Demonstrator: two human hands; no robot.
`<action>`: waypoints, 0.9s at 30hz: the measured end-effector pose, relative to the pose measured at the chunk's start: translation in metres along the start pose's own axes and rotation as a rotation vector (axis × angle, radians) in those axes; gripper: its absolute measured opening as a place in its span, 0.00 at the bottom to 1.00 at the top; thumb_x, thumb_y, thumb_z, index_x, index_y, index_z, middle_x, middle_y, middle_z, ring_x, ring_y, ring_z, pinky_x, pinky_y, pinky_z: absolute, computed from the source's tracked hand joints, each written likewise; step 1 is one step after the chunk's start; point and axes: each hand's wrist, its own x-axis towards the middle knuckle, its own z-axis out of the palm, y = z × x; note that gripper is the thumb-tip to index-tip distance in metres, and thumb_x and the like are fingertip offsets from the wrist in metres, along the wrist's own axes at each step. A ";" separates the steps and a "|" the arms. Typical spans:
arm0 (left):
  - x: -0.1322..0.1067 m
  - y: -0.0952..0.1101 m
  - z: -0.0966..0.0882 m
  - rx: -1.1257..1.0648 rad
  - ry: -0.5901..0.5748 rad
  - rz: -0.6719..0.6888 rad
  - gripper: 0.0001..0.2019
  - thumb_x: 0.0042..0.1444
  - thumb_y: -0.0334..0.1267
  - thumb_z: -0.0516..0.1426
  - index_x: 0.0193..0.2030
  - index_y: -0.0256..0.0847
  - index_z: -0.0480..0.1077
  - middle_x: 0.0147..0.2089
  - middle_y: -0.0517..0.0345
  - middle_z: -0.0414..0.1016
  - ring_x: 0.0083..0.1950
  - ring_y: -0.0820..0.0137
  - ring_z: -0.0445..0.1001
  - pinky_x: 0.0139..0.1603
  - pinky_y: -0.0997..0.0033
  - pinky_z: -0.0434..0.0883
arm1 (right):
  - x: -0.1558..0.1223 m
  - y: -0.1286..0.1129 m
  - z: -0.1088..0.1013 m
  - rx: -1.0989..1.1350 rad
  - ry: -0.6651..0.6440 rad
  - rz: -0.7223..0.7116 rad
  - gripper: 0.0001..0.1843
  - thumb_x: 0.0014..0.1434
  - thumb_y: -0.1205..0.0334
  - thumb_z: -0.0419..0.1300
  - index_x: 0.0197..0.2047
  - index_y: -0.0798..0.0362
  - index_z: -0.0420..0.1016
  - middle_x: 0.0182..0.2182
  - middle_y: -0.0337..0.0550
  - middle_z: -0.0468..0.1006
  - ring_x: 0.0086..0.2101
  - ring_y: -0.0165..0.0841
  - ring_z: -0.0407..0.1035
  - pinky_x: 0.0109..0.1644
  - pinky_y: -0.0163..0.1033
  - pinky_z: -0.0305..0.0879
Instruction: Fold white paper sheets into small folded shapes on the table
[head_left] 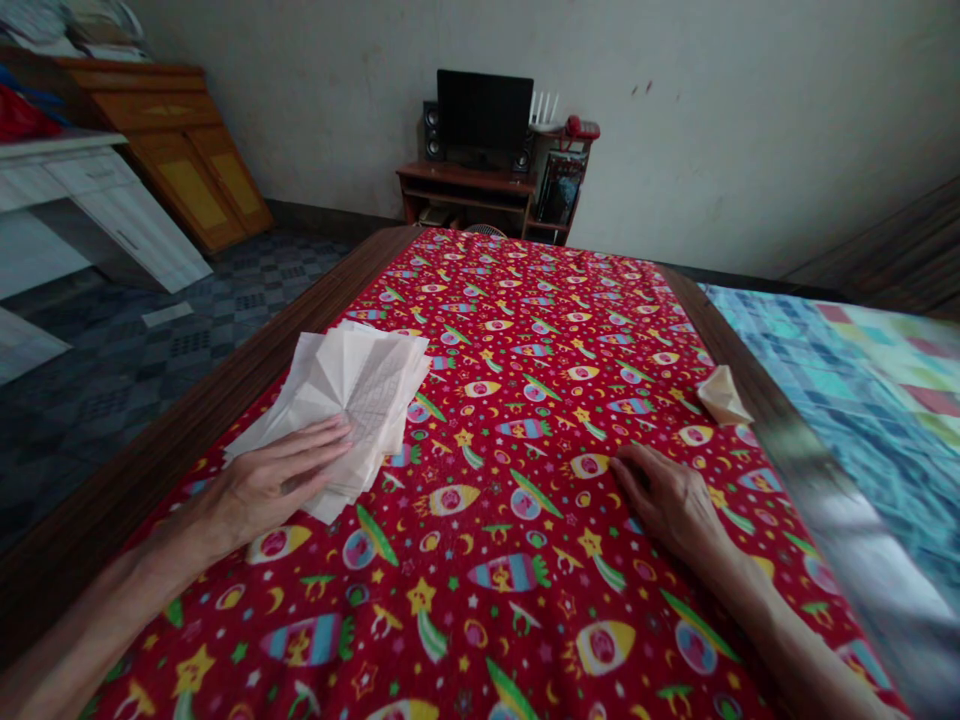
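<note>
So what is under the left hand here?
The left hand lies flat on a fanned stack of creased white paper, resting on the red patterned cloth. Whatever lies beneath the stack is covered.

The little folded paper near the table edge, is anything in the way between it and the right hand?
Nothing visible. Only bare red patterned cloth lies between the right hand and the little folded paper. The left hand rests on the paper stack, off to the other side.
</note>
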 end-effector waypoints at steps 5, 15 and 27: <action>-0.004 0.001 0.001 0.050 0.129 -0.016 0.18 0.60 0.29 0.52 0.55 0.51 0.70 0.57 0.64 0.72 0.53 0.70 0.75 0.59 0.65 0.71 | 0.000 -0.001 -0.001 -0.002 -0.006 0.011 0.12 0.65 0.56 0.50 0.36 0.51 0.69 0.26 0.40 0.73 0.25 0.30 0.67 0.28 0.34 0.58; 0.054 0.080 0.006 0.065 0.040 0.328 0.17 0.62 0.25 0.49 0.54 0.36 0.70 0.53 0.50 0.75 0.58 0.66 0.71 0.58 0.65 0.72 | 0.000 -0.001 0.001 -0.032 -0.005 -0.001 0.13 0.66 0.55 0.49 0.34 0.52 0.68 0.26 0.40 0.71 0.24 0.29 0.65 0.28 0.34 0.57; 0.096 0.143 0.079 -0.048 -0.158 0.456 0.10 0.63 0.28 0.48 0.43 0.33 0.70 0.44 0.48 0.77 0.49 0.65 0.75 0.49 0.65 0.75 | -0.011 -0.041 0.012 -0.006 0.125 -0.334 0.26 0.61 0.58 0.57 0.62 0.50 0.61 0.60 0.58 0.63 0.56 0.47 0.62 0.52 0.54 0.68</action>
